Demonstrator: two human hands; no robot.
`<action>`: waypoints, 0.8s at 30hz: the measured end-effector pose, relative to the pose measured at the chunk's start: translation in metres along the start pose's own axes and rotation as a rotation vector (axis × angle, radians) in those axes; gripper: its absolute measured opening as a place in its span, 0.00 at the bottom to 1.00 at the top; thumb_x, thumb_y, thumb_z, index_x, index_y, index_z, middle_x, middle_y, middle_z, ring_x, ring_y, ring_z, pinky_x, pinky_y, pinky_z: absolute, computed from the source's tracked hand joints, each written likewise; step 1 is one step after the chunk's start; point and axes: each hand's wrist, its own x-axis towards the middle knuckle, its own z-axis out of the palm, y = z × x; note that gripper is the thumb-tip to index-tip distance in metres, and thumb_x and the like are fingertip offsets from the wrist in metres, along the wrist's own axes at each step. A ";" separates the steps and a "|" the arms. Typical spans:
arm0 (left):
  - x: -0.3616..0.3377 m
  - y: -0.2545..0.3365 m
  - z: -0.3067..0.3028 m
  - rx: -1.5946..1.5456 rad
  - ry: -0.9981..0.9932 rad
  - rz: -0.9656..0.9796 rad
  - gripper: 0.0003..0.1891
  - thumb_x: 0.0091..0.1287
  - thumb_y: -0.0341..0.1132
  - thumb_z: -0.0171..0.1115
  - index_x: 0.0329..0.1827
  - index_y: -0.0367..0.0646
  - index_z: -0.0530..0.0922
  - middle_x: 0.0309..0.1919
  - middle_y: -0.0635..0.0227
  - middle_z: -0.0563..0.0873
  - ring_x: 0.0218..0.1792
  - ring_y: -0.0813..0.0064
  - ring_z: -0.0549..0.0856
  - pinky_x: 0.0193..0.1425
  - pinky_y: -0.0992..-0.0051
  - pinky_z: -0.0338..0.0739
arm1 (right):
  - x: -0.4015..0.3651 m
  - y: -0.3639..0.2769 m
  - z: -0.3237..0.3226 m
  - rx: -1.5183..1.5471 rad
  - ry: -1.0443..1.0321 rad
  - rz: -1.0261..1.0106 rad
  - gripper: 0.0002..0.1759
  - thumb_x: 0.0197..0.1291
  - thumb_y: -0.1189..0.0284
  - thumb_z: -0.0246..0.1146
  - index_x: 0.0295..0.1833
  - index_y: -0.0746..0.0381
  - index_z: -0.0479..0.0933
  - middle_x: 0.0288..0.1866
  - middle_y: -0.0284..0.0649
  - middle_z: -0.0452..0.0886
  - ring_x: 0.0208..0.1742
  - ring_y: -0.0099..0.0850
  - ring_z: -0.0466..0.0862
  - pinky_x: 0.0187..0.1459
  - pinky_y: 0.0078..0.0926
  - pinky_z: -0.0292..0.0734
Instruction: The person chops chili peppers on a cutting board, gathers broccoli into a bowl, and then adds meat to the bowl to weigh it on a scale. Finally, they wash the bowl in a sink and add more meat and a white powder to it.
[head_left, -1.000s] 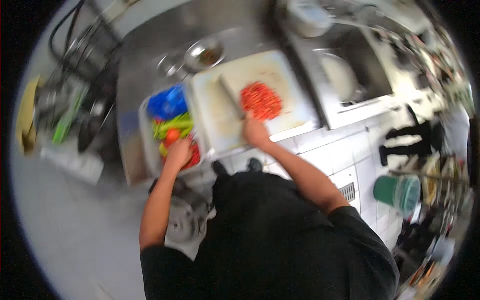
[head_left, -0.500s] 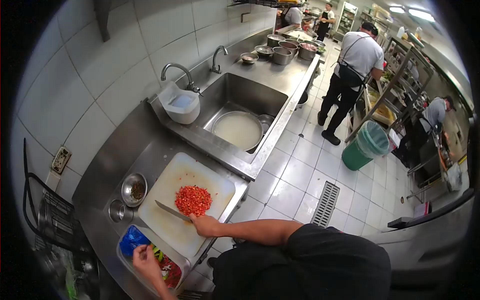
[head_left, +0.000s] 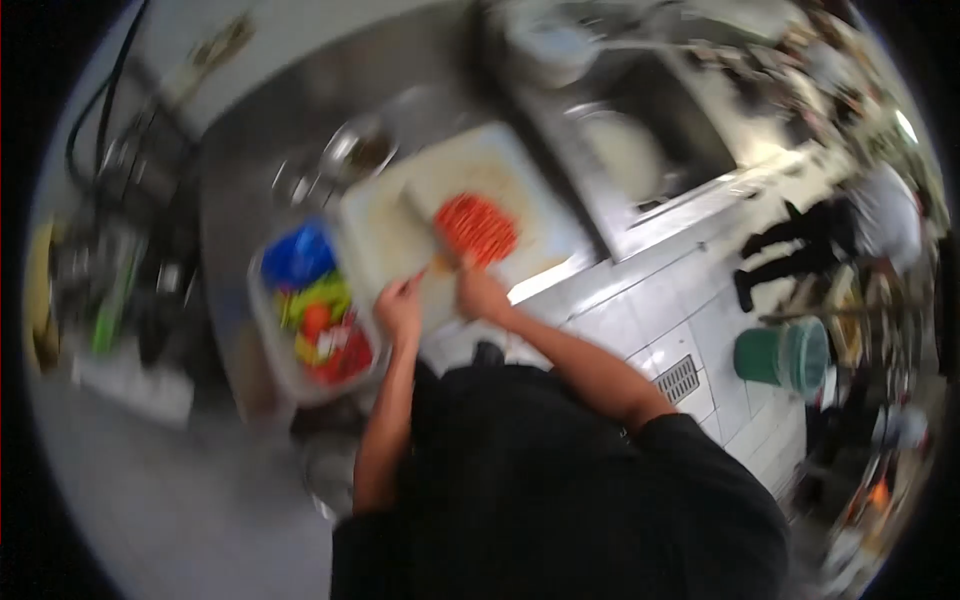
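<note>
My right hand (head_left: 483,293) grips a knife (head_left: 424,212), its blade lying across the white cutting board (head_left: 385,222). Beside the blade is a pile of finely chopped red pepper (head_left: 477,230). My left hand (head_left: 400,310) is closed in a pinch at the board's near edge; a small reddish tip shows at the fingers, too blurred to name. Left of that hand stands a clear tub (head_left: 268,345) holding a blue plastic bag (head_left: 298,256), green strips (head_left: 338,291), a round orange-red piece (head_left: 316,319) and red pieces (head_left: 350,352).
A metal bowl (head_left: 359,150) with dark contents and a smaller cup (head_left: 294,183) sit behind the board. To the right is a sink (head_left: 690,120) with a pan of cloudy liquid (head_left: 622,155). A green bin (head_left: 765,355) and a co-worker (head_left: 880,220) are farther right.
My left hand has moved from above the tub to the board's near edge. The view has swung left and down and is blurred. My right hand still holds the knife beside the pile.
</note>
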 end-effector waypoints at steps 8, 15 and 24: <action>-0.011 -0.022 -0.003 0.142 0.127 0.173 0.06 0.58 0.33 0.65 0.35 0.41 0.87 0.30 0.55 0.82 0.35 0.53 0.83 0.40 0.60 0.77 | -0.005 -0.019 -0.017 -0.127 0.091 -0.209 0.13 0.65 0.70 0.53 0.49 0.66 0.62 0.32 0.62 0.81 0.35 0.61 0.82 0.38 0.58 0.76; -0.014 -0.021 -0.003 0.196 0.102 0.176 0.05 0.58 0.31 0.64 0.34 0.41 0.86 0.31 0.57 0.81 0.35 0.53 0.83 0.40 0.58 0.77 | -0.014 -0.039 -0.030 -0.115 0.064 -0.274 0.13 0.66 0.70 0.55 0.48 0.66 0.63 0.34 0.60 0.82 0.36 0.61 0.82 0.39 0.57 0.77; -0.017 -0.009 0.011 0.236 0.060 0.189 0.04 0.57 0.31 0.65 0.30 0.41 0.84 0.31 0.58 0.81 0.34 0.53 0.83 0.40 0.58 0.78 | -0.003 -0.035 -0.025 -0.145 0.057 -0.327 0.14 0.64 0.71 0.56 0.49 0.68 0.63 0.31 0.65 0.80 0.35 0.62 0.82 0.39 0.57 0.77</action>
